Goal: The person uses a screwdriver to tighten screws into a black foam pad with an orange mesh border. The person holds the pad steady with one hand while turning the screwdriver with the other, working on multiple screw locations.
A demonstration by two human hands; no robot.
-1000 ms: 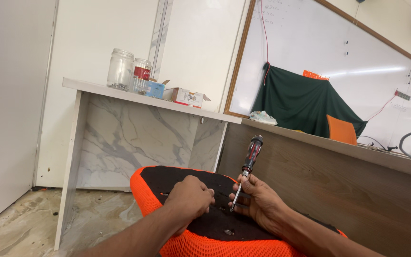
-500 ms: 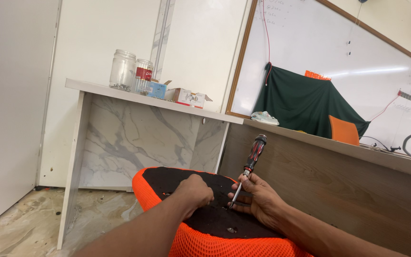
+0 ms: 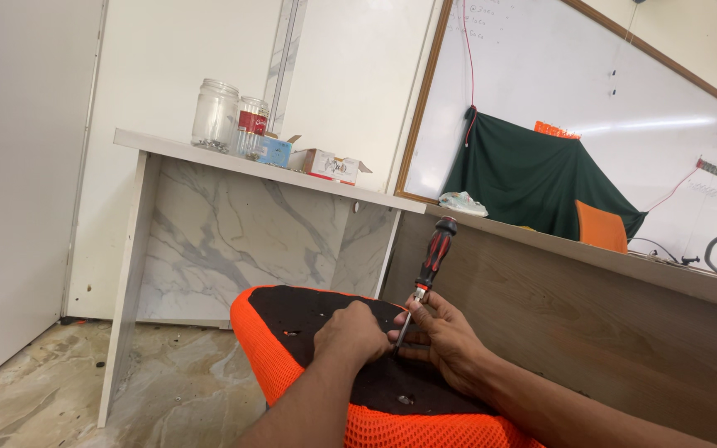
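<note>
An orange mesh chair seat [image 3: 269,357] lies upside down in front of me, its black underside [image 3: 313,314] facing up with small screw holes. My right hand [image 3: 447,340] grips the metal shaft of a red-and-black screwdriver [image 3: 433,255] that stands nearly upright, its tip down on the black panel. My left hand [image 3: 350,333] rests curled on the panel right beside the tip, fingers touching the shaft area. The tip itself is hidden between my hands.
A marble-look desk [image 3: 209,224] stands behind the seat with glass jars [image 3: 213,114] and small cardboard boxes [image 3: 328,164] on top. A wooden counter [image 3: 591,299] runs to the right, under a whiteboard and a dark green cloth [image 3: 533,178]. Stone floor [image 3: 35,373] lies to the left.
Both hands stay on the seat underside around the screwdriver. The view has shifted slightly; the hands show small adjustments only.
</note>
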